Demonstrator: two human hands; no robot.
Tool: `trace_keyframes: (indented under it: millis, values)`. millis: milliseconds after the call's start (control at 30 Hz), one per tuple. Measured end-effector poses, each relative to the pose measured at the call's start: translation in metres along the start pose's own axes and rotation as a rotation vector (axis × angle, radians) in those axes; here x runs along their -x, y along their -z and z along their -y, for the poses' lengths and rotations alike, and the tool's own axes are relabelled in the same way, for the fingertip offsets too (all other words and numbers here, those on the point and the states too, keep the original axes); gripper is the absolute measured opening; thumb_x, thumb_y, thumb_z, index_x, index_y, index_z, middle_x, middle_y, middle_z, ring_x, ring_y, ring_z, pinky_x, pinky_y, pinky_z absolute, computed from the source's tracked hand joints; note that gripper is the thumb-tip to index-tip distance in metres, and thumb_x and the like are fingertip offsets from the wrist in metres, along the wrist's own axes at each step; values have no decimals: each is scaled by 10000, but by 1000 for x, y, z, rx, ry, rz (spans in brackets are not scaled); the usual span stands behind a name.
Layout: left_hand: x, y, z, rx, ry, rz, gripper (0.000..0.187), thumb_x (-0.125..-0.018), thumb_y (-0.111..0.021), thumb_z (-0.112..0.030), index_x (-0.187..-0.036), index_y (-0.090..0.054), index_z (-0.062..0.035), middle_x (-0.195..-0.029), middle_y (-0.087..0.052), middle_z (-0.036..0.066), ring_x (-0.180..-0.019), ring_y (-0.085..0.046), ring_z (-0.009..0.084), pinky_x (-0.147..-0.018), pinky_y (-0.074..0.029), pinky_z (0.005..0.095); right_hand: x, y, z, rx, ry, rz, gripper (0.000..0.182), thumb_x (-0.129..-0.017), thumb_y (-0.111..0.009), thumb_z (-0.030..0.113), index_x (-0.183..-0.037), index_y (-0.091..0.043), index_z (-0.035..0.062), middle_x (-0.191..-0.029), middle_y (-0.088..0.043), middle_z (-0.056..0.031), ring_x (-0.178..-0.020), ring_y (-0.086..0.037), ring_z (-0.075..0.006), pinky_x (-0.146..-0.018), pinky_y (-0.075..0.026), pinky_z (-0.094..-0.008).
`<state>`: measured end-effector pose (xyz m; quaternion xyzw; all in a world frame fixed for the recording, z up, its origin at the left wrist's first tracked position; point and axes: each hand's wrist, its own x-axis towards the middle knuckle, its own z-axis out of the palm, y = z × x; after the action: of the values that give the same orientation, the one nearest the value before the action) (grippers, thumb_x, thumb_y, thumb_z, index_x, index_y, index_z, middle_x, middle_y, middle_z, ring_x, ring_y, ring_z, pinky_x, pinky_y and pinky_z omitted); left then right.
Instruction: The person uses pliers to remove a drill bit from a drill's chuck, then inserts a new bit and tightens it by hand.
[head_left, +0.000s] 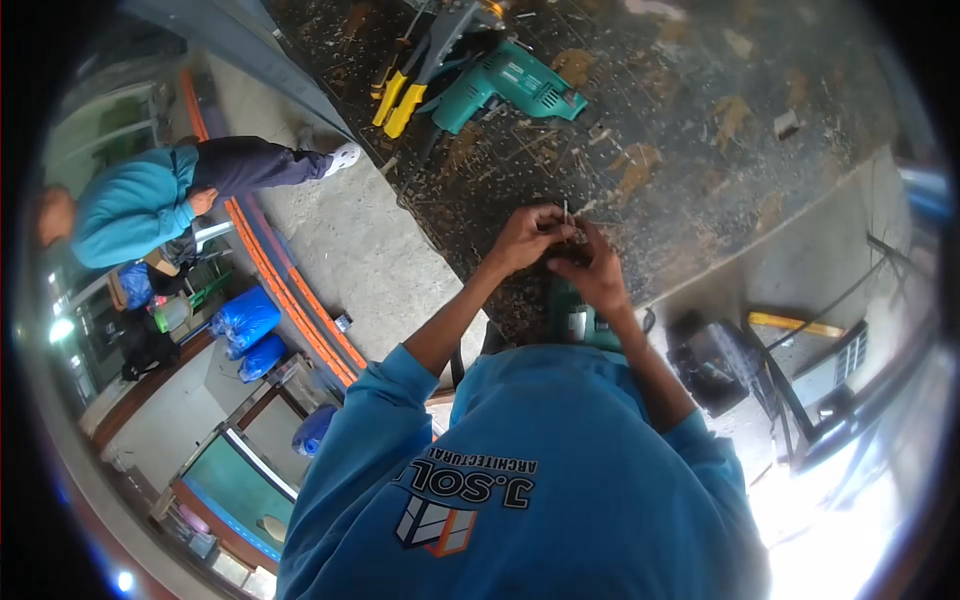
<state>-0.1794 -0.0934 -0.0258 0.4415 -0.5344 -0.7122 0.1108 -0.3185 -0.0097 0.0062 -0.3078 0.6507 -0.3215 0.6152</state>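
My left hand (535, 238) is closed, with its fingertips pinching a thin, light metal bit (566, 212) that points away from me. Close beside it, my right hand (597, 272) curls its thumb and fingers around a dark piece that looks like a drill chuck, mostly hidden by the fingers. Below the hands, a green power drill (578, 322) lies against my torso, partly covered by my blue shirt and right forearm. Both hands are over the near edge of the dark, scuffed worktable (690, 190).
Farther up the table lie another green drill (515, 85) and a yellow-handled cutting tool (405, 105). A small block (786, 124) sits at the right. A person in a teal top (135, 208) is at the left, near orange rails (290, 300). A black case (715, 362) stands on the floor.
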Motion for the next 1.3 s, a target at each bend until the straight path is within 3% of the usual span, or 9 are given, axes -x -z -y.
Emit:
trace_keyframes:
  millis: [100, 500, 533, 733, 867, 900, 1100, 1167, 1300]
  values:
    - [5, -2, -4, 109, 34, -16, 120, -824, -597, -85, -900, -586, 7, -816, -620, 53, -776, -581, 105, -687, -468, 242, -15, 12, -22, -365, 32, 166, 648, -724, -688, 114, -1273, -365, -4, -849, -620, -105, -795, -589, -149, -698, -469, -272]
    - [25, -10, -5, 75, -91, -229, 263, -715, -661, -83, -952, -605, 16, -821, -633, 83, -765, -591, 135, -697, -466, 261, -35, 7, -21, 200, 317, 151, 625, -626, -752, 247, -1135, -515, -28, -882, -616, -142, -686, -590, -139, -568, -474, -287]
    - [28, -13, -11, 49, -100, -212, 283, -736, -657, -97, -979, -594, 34, -857, -632, 95, -801, -589, 142, -722, -461, 259, -42, 23, -34, -115, 255, 464, 674, -639, -751, 282, -1169, -481, -36, -878, -607, -150, -727, -589, -168, -578, -484, -293]
    - [32, 23, 7, 329, -31, -364, 282, -829, -606, -209, -1027, -564, -14, -946, -613, 112, -857, -596, 172, -745, -487, 318, -15, 28, -4, 132, 148, 263, 835, -698, -720, 372, -1310, -303, -15, -910, -633, -128, -841, -609, -196, -657, -532, -314]
    - [82, 146, 58, 431, -172, -213, 319, -862, -548, -282, -1070, -511, -42, -1006, -578, 119, -920, -560, 210, -814, -457, 348, -33, 12, -21, 70, 210, 171, 775, -678, -761, 266, -1249, -359, -70, -591, -570, -55, -487, -525, -110, -454, -439, -235]
    - [102, 132, 40, 604, -124, -557, 291, -859, -554, -235, -1060, -514, -29, -1007, -571, 118, -947, -548, 222, -827, -456, 350, -51, 12, -35, -69, 93, 189, 711, -698, -741, 206, -1240, -373, -71, -617, -548, -42, -501, -505, -107, -451, -428, -237]
    - [143, 184, 50, 1052, -278, -743, 374, -790, -605, -93, -1110, -435, 0, -1107, -471, 188, -1032, -497, 315, -880, -441, 384, -9, 6, -2, -93, 51, 94, 707, -687, -732, 182, -1253, -376, -49, -804, -609, -74, -656, -560, -120, -560, -466, -261]
    - [146, 209, 27, 1369, -704, -512, 309, -802, -585, -73, -1064, -470, 45, -1108, -490, 184, -1057, -474, 321, -949, -408, 410, -18, 4, -8, -89, 2, 77, 712, -687, -733, 198, -1259, -377, -32, -826, -616, -73, -657, -562, -120, -550, -454, -255]
    - [135, 233, 27, 984, -948, -653, 262, -860, -517, -87, -1102, -490, 11, -1120, -523, 110, -1125, -453, 302, -981, -385, 392, -7, -6, -9, 84, 59, -50, 726, -691, -746, 252, -1278, -382, 27, -792, -631, -48, -649, -559, -99, -507, -414, -214]
